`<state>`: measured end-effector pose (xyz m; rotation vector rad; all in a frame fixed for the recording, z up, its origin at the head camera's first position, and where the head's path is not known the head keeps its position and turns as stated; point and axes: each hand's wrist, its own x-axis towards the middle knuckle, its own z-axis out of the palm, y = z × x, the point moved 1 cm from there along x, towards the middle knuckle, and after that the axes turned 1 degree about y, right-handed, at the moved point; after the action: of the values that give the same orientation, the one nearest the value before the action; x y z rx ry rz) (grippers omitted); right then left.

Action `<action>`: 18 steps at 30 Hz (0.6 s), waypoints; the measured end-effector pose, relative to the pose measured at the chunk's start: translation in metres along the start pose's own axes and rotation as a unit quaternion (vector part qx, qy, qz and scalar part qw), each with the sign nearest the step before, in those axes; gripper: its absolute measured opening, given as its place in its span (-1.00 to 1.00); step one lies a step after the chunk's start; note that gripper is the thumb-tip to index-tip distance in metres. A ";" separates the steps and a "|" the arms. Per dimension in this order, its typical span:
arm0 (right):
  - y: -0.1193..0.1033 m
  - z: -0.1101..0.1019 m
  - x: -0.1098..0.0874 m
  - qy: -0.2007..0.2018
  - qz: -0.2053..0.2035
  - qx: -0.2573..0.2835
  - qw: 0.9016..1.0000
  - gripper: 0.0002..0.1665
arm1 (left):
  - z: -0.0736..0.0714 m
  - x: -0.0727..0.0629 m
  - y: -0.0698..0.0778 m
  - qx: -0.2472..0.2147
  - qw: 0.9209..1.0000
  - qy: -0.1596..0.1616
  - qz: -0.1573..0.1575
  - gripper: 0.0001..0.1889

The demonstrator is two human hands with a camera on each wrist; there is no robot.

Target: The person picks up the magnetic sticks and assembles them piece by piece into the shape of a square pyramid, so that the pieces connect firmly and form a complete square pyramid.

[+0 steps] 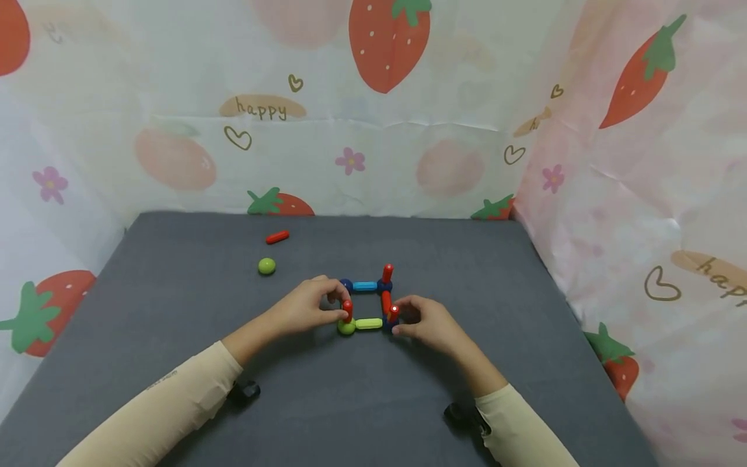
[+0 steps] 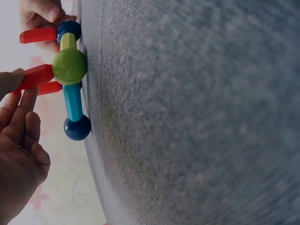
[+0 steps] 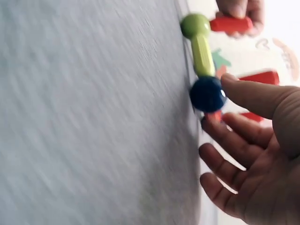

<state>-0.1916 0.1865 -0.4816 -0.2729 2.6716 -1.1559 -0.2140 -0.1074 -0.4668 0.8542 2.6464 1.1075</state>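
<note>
A toy frame of magnetic-looking rods and balls sits on the table. My left hand [image 1: 309, 305] pinches an upright red rod [image 2: 36, 76] that meets the green ball [image 1: 346, 327] at the near left corner. A yellow-green rod [image 1: 369, 323] runs from there to a dark blue ball [image 3: 206, 93] at the near right, which bears another upright red rod. My right hand [image 1: 430, 324] holds that ball between thumb and forefinger. Behind, a light blue rod [image 1: 365, 286] joins two more dark blue balls; a red rod [image 1: 388, 273] stands on the right one.
A loose red rod [image 1: 277, 237] lies toward the back left of the grey table [image 1: 175, 292]. In front of it is a loose green ball [image 1: 266, 266]. Printed cloth walls [image 1: 373, 130] rise behind the table and at its sides.
</note>
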 end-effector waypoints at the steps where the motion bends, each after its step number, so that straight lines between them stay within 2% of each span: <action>1: -0.002 0.003 -0.001 0.005 0.005 -0.005 1.000 -0.48 | -0.001 0.001 -0.002 -0.008 1.000 -0.007 -0.001 -0.79; 5: -0.006 0.009 -0.002 0.026 0.016 -0.021 0.999 -0.46 | -0.011 0.010 -0.014 -0.055 0.997 -0.044 -0.003 -0.68; 7: -0.005 0.011 -0.002 0.036 0.016 -0.022 0.999 -0.46 | -0.016 0.017 -0.020 -0.060 0.997 -0.054 -0.007 -0.65; 10: -0.005 0.013 -0.001 0.048 0.017 -0.024 0.998 -0.47 | -0.022 0.030 -0.029 -0.043 0.998 -0.052 -0.013 -0.64; 14: -0.005 0.015 -0.001 0.057 0.015 -0.029 0.998 -0.49 | -0.022 0.047 -0.041 -0.006 0.998 -0.049 -0.028 -0.62; 18: -0.007 0.016 -0.001 0.060 0.020 -0.028 0.998 -0.51 | -0.019 0.058 -0.048 0.006 0.997 -0.067 -0.038 -0.62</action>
<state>-0.1858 0.1710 -0.4864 -0.1631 2.8023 -1.1212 -0.2895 -0.1134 -0.4819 0.7924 2.5553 0.9821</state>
